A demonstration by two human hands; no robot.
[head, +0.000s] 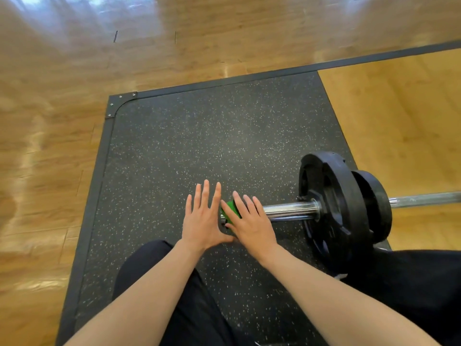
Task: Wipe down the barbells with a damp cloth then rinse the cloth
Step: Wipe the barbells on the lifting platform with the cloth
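A barbell lies across the black rubber mat (199,136). Its chrome sleeve (289,211) points left, and two black weight plates (336,208) sit on it to the right. The bar's shaft (424,199) runs off to the right edge. A green piece (230,208), cloth or collar I cannot tell, sits at the sleeve's left end. My right hand (249,221) lies over that green piece with fingers straight. My left hand (203,216) is spread flat just to its left, thumb touching the right hand's thumb side.
Glossy wooden floor (50,171) surrounds the mat on the left and far side. A dark metal edge strip (374,59) borders the platform. My dark-trousered legs (189,308) fill the lower frame, one knee close to the plates.
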